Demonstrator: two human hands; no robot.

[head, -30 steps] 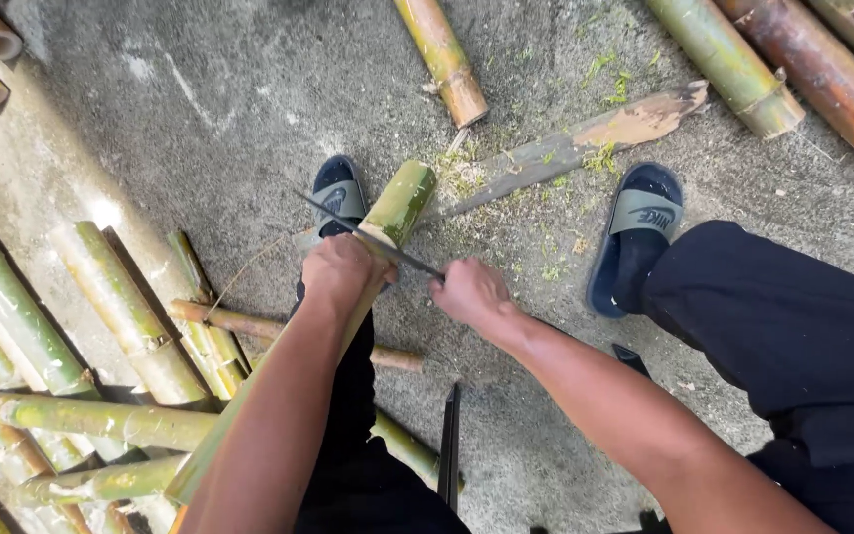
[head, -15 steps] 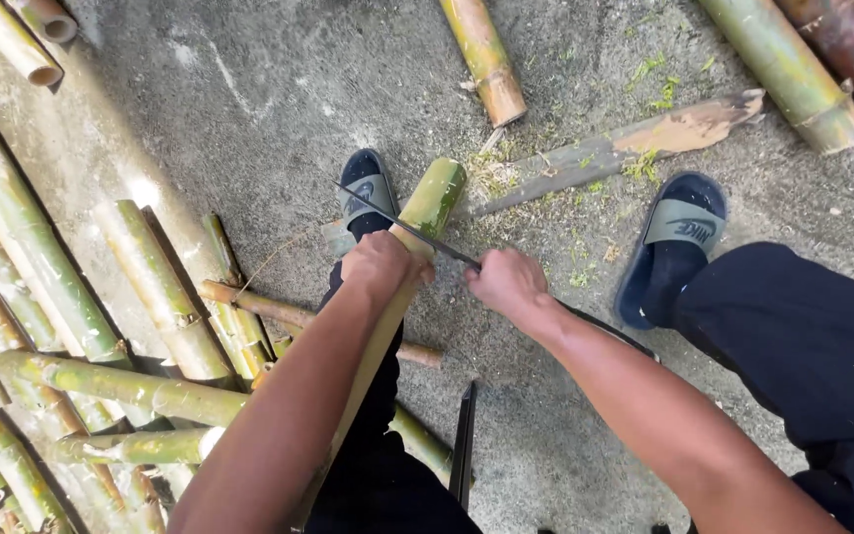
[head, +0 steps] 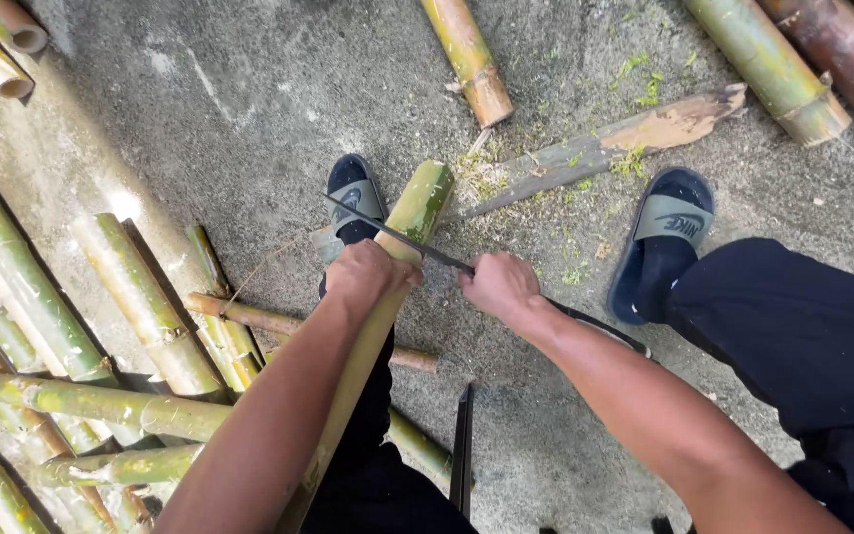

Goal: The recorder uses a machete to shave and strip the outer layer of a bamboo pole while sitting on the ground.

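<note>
- Since half a second ago the hands and the blade have barely shifted; the view has only drifted slightly, the bamboo pole sitting a little lower in frame.
- Head view: the left hand point(head: 368, 275) is closed round the bamboo pole point(head: 417, 208), just below its cut top end; the fingers wrap out of sight behind it.
- The right hand point(head: 502, 287) is clenched on the long knife point(head: 397, 235); its handle is hidden in the fist.
- The blade runs from that fist across the pole, just above the left hand.
- The pole is green-yellow, tilted, its lower length hidden behind the left forearm.
- Both forearms are cut off by the bottom edge.
</note>
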